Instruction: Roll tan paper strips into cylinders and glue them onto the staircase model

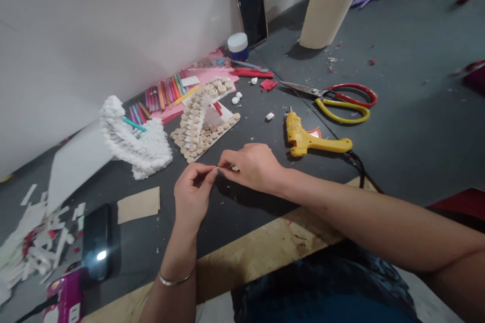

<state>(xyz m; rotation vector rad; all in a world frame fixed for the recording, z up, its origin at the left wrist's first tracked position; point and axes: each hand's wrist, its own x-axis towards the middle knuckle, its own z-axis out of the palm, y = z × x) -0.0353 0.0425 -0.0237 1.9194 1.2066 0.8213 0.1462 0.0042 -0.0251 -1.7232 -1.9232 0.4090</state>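
My left hand (193, 192) and my right hand (253, 166) meet fingertip to fingertip just above the dark table. Both are closed in a pinch. Between them is a small beige piece (235, 167), mostly hidden by the fingers; I cannot tell its exact shape. Just beyond my hands stands a model (206, 118) covered in small beige paper rolls, with a white curved inner part. Left of it is a similar curved model (140, 146) coated in white bits, with a teal stick across it. A folded beige paper (139, 205) lies left of my left hand.
To the right lie a yellow glue gun (303, 136), its cord trailing toward me, and scissors (329, 96). Behind are a leaning phone (250, 2), a blue jar (238, 46) and a beige roll (331, 7). Paper scraps (41, 242), a dark phone (96, 237) and a purple power strip (68, 295) sit left.
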